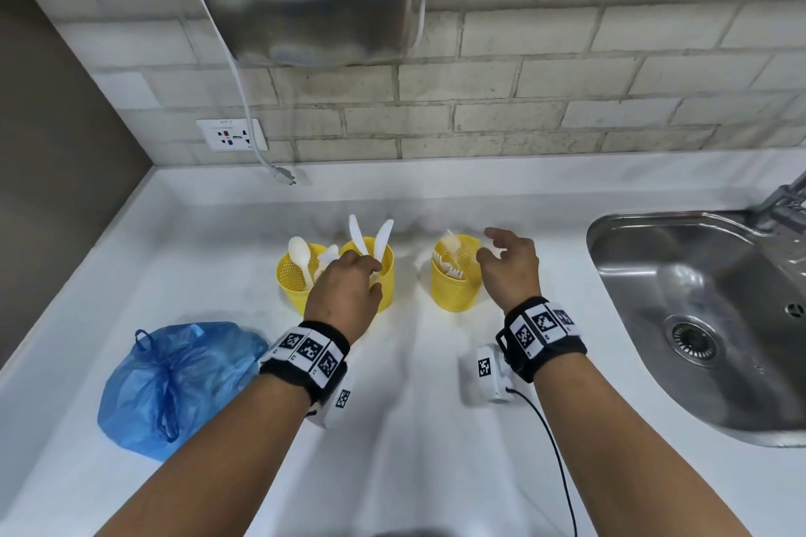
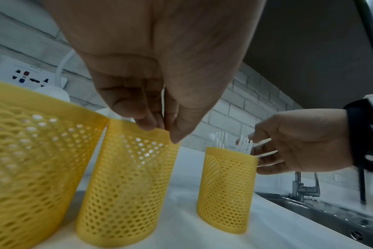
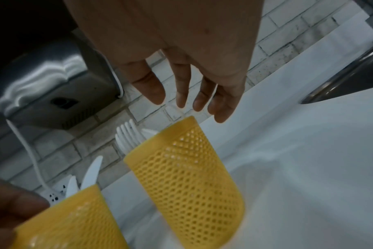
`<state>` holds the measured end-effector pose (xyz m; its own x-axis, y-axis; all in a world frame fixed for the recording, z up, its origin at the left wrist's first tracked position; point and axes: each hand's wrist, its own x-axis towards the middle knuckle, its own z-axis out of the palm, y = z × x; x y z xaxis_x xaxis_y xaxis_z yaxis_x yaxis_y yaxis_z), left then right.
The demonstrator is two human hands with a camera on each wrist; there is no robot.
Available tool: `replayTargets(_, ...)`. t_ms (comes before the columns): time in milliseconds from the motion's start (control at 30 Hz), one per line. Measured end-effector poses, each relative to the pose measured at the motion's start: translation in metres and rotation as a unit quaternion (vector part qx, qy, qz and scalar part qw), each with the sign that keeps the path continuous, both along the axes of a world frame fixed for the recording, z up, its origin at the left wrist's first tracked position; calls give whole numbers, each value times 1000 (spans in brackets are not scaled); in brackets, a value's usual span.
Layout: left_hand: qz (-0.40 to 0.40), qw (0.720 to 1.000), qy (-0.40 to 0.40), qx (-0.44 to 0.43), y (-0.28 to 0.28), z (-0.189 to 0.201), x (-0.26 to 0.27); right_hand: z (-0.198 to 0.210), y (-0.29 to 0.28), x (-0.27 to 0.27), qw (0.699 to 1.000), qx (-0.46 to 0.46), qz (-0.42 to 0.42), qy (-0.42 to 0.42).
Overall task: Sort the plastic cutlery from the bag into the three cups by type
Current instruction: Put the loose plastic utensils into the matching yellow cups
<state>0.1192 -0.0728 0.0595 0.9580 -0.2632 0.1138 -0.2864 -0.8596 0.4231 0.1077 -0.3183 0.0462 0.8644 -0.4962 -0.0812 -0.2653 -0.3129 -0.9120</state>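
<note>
- White plastic cutlery stands sorted on the counter [image 1: 436, 427]: spoons [image 1: 301, 255] in the left cup [image 1: 294, 279], knives [image 1: 370, 240] in the middle cup [image 1: 386, 274], forks [image 3: 128, 136] in the right cup [image 1: 453, 288]. Handles go down, probably so each type shows above the rim.
- Yellow mesh walls let light through, yet the handles inside stay hard to make out.
- The left hand [image 1: 344, 292] sits over the middle cup's near rim with its fingertips [image 2: 147, 123] bunched together, thumb against them. I cannot tell whether they pinch a knife handle, the rim, or nothing; the left wrist view shows only a thin pale edge between the fingers.
- The right hand [image 1: 510, 270] hovers just beside the fork cup, fingers [image 3: 181, 94] spread and relaxed, holding nothing, which looks like a fork just let go.
- The blue bag [image 1: 174, 379] lies slumped on the counter, left of the cups. What is inside stays hidden, so how much remains to sort is unclear.
- A steel sink [image 1: 698, 318] is cut off at the right edge.
</note>
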Motion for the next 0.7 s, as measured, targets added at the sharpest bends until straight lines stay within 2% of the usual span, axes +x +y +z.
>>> replayTargets(333,-11,1000,-15,-18,-5,-8,1,-24,5,-28,982,-117,141,51)
replayTargets(700,-23,1000,2,-20,-10,-7,-2,-28,12,-29,979,-164,113,35)
